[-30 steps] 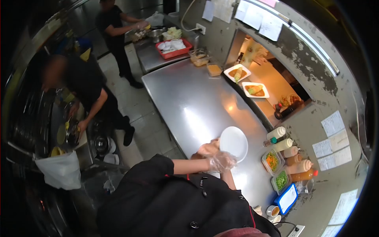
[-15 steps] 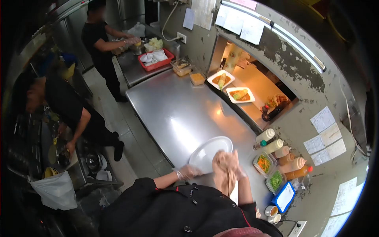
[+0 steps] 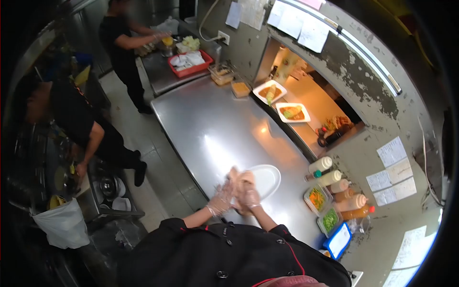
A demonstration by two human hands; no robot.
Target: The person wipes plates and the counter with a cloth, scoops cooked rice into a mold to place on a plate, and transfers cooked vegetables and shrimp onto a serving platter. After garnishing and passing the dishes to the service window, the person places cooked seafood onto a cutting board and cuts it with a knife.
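Observation:
Just above the steel counter, at its near edge, both my hands wear clear plastic gloves and meet around a crumpled beige cloth point(image 3: 246, 179). My right hand point(image 3: 249, 197) grips the cloth. Against it from the left presses my left hand point(image 3: 220, 202), its fingers also on the cloth; motion blurs them somewhat. A white oval plate point(image 3: 268, 181) lies on the counter right beside the hands, its left part hidden behind the right hand and the cloth.
Sauce bottles point(image 3: 331, 178) and tubs of chopped vegetables point(image 3: 316, 200) line the right side. Two filled white plates point(image 3: 293, 113) sit on the pass-through ledge. A red basket point(image 3: 191, 71) stands at the back. Two co-workers point(image 3: 125, 52) work at the left.
My left hand has left the plate's edge and come up to the cloth. My right hand has brought the cloth leftward, from over the plate's right side to its left side.

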